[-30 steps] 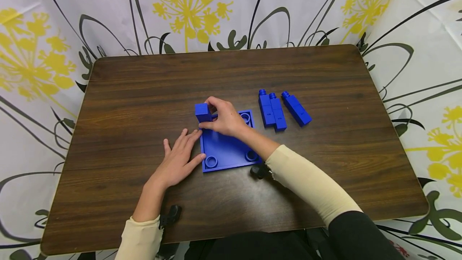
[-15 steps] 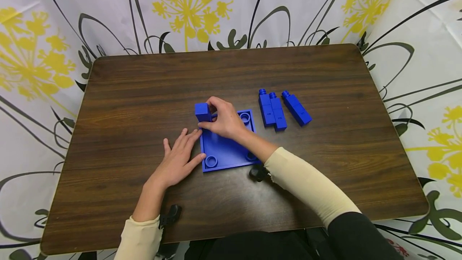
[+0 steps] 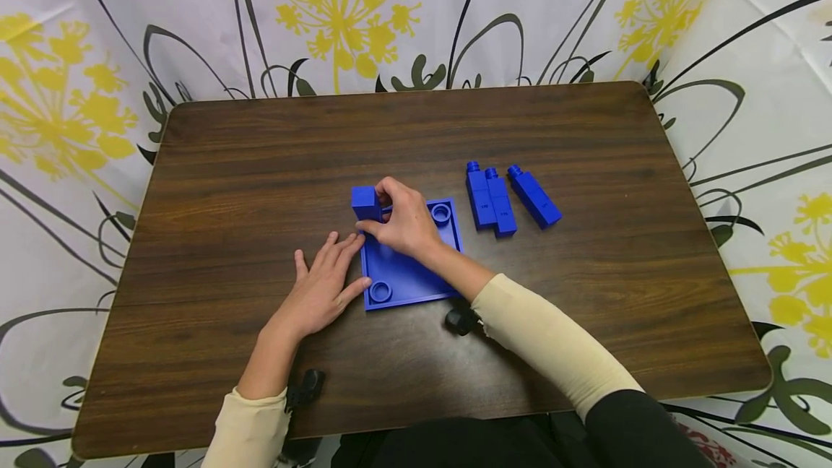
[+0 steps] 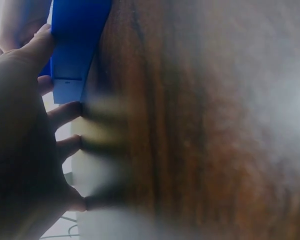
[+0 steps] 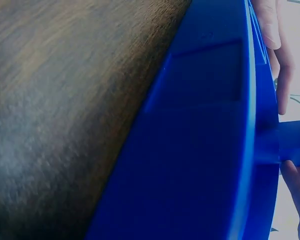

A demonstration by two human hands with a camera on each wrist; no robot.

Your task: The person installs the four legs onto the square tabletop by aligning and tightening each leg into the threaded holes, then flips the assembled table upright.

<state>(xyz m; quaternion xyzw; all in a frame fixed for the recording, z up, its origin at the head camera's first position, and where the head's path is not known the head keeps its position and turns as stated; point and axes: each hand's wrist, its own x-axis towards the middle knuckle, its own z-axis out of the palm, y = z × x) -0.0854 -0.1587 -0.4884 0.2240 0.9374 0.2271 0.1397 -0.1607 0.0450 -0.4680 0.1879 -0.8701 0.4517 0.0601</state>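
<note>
A square blue tray-like base [image 3: 409, 276] with raised rims lies on the table, a ring socket [image 3: 380, 291] at its near-left corner and another socket [image 3: 440, 214] at the far right. At the far-left corner a blue square post [image 3: 365, 202] stands upright. My right hand [image 3: 406, 222] grips this post between thumb and fingers; in the right wrist view the post [image 5: 294, 142] rises from the base's rim [image 5: 250, 125]. My left hand [image 3: 318, 287] lies with spread, straight fingers against the base's left side. The near-right corner is hidden by my right forearm.
Right of the base, two blue posts [image 3: 481, 197] [image 3: 502, 204] lie side by side, touching. A third post [image 3: 534, 197] lies angled beside them. All rest on the brown wooden table [image 3: 260, 165], with a flowered curtain [image 3: 338, 13] behind it.
My right wrist and forearm have shifted slightly left and toward me, turning around the post. The post keeps its corner place. My left hand and the base stay still.
</note>
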